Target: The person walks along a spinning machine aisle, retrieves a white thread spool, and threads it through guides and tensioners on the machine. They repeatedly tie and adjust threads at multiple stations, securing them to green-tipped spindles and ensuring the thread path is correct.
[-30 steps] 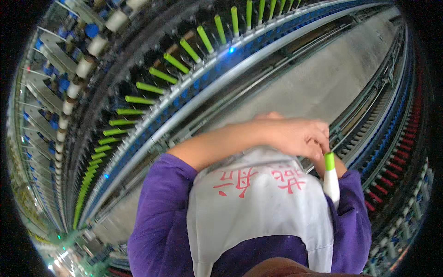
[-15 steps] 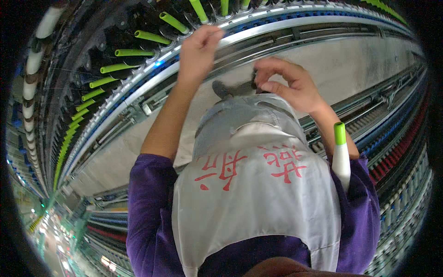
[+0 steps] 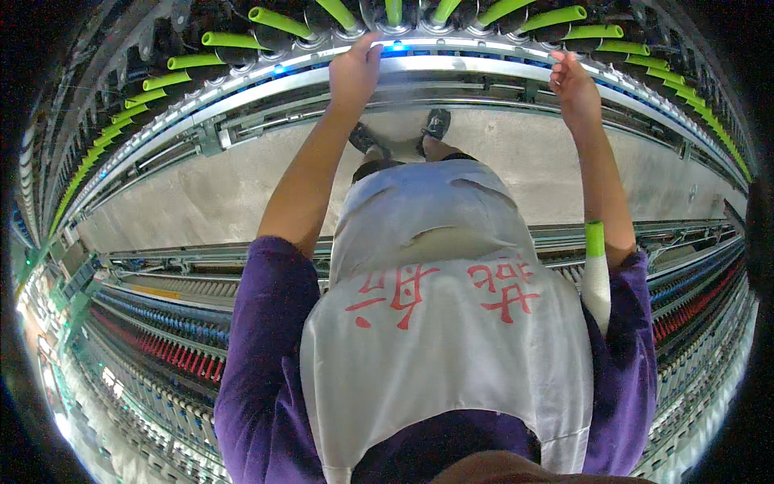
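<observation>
My left hand (image 3: 355,73) is raised at the silver rail of a spinning frame, just below the bases of the green bobbin tubes (image 3: 393,11). Its index finger points up toward a spindle, the thumb a little apart; the other fingers are mostly hidden. Farther right, my right hand (image 3: 574,85) hovers by the same rail with its fingers bent together. Any yarn between those fingertips is too fine to make out. A bobbin (image 3: 597,282) wound with white yarn, its green tip upward, is tucked between my apron and right upper arm.
The spinning frame's long rail (image 3: 459,63) curves across the far side, carrying several spindles and small blue lights (image 3: 397,46). Pale floor (image 3: 516,153) lies under my shoes (image 3: 436,123). Behind me stands another machine with rows of red bobbins (image 3: 189,359).
My view has turned to face the spinning frame. My right hand has moved from in front of my apron up and right to the rail. My left hand remains beside the rail.
</observation>
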`<move>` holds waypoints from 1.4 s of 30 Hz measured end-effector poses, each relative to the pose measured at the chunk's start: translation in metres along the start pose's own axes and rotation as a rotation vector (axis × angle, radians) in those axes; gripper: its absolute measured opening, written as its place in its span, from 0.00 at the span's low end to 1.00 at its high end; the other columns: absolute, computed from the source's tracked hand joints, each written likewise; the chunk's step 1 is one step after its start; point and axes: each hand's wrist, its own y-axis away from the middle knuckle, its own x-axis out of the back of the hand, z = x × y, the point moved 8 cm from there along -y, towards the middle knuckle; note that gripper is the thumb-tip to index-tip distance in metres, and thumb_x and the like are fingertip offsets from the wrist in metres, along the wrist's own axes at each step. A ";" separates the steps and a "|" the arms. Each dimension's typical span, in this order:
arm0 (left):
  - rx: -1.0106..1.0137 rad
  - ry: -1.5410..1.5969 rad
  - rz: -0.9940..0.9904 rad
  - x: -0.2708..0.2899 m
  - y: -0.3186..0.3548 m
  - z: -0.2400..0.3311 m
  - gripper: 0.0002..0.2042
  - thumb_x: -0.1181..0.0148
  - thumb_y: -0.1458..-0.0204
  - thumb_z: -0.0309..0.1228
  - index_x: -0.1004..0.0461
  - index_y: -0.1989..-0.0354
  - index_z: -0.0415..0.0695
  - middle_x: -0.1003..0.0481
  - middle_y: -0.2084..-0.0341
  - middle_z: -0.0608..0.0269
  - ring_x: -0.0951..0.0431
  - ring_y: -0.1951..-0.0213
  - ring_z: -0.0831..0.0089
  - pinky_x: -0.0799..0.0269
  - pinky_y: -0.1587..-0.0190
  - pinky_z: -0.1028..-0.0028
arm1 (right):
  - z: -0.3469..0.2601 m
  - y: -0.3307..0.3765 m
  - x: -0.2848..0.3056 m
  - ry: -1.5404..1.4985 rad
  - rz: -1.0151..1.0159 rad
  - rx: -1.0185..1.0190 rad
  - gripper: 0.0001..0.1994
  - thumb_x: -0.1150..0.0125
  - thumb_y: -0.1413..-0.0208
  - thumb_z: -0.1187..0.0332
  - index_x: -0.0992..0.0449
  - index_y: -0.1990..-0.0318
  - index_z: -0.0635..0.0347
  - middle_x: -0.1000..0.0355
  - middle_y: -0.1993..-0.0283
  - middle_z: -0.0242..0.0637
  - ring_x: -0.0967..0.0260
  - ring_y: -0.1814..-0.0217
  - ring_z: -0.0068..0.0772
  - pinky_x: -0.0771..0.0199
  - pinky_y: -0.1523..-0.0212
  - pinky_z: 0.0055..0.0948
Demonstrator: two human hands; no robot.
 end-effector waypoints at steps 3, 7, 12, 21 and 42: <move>-0.049 -0.093 0.074 -0.017 -0.008 0.001 0.11 0.44 0.50 0.32 0.27 0.57 0.55 0.27 0.84 0.54 0.24 0.80 0.56 0.30 0.78 0.64 | 0.026 -0.009 0.014 0.045 0.099 -0.060 0.16 0.55 0.38 0.57 0.28 0.55 0.60 0.33 0.70 0.24 0.38 0.68 0.18 0.37 0.63 0.20; -0.019 -0.165 0.167 -0.029 -0.018 0.000 0.07 0.48 0.51 0.32 0.24 0.65 0.54 0.28 0.87 0.54 0.25 0.82 0.56 0.28 0.78 0.61 | 0.052 -0.019 0.027 0.082 0.123 -0.104 0.16 0.56 0.38 0.58 0.27 0.56 0.61 0.32 0.72 0.25 0.37 0.69 0.19 0.36 0.65 0.20; -0.039 -0.171 0.230 -0.027 -0.019 0.002 0.05 0.46 0.53 0.32 0.24 0.70 0.52 0.27 0.85 0.56 0.25 0.81 0.57 0.28 0.77 0.63 | 0.053 -0.023 0.032 0.060 0.218 -0.076 0.15 0.56 0.38 0.61 0.26 0.60 0.61 0.31 0.74 0.29 0.36 0.73 0.21 0.34 0.70 0.21; 0.542 0.810 -0.197 0.030 0.010 0.014 0.06 0.42 0.50 0.31 0.23 0.70 0.41 0.31 0.88 0.67 0.32 0.85 0.77 0.36 0.81 0.77 | -0.030 0.058 -0.093 0.352 -0.177 0.316 0.16 0.55 0.38 0.59 0.26 0.57 0.63 0.28 0.66 0.31 0.33 0.63 0.22 0.34 0.55 0.24; 0.270 0.286 -0.118 -0.044 0.037 -0.016 0.23 0.48 0.45 0.34 0.42 0.39 0.52 0.24 0.80 0.58 0.24 0.80 0.71 0.28 0.75 0.72 | -0.103 0.166 -0.151 0.674 -0.245 0.522 0.12 0.53 0.40 0.68 0.24 0.65 0.67 0.26 0.67 0.41 0.27 0.67 0.30 0.26 0.64 0.26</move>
